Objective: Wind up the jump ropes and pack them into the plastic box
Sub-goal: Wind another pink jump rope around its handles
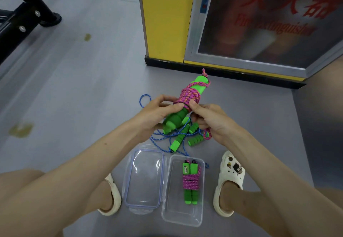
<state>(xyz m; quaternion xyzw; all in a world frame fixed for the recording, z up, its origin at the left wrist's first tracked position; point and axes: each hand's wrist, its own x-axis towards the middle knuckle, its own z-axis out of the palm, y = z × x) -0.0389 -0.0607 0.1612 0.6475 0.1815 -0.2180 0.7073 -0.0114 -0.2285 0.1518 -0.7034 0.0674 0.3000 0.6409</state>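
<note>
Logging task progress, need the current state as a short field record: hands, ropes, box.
left hand: grips the handles of the held pink rope
right hand: pinches the cord of the same bundle
held pink rope: wound round its green handles, above the floor
blue rope: loose on the floor, unwound
box: open, holds the packed pink rope
lid: off, lying left of the box
ropes packed: one

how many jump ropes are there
3: pink rope in left hand and right hand, wound pink rope in the plastic box, loose blue rope on the floor; its tangle may hide another.
</note>
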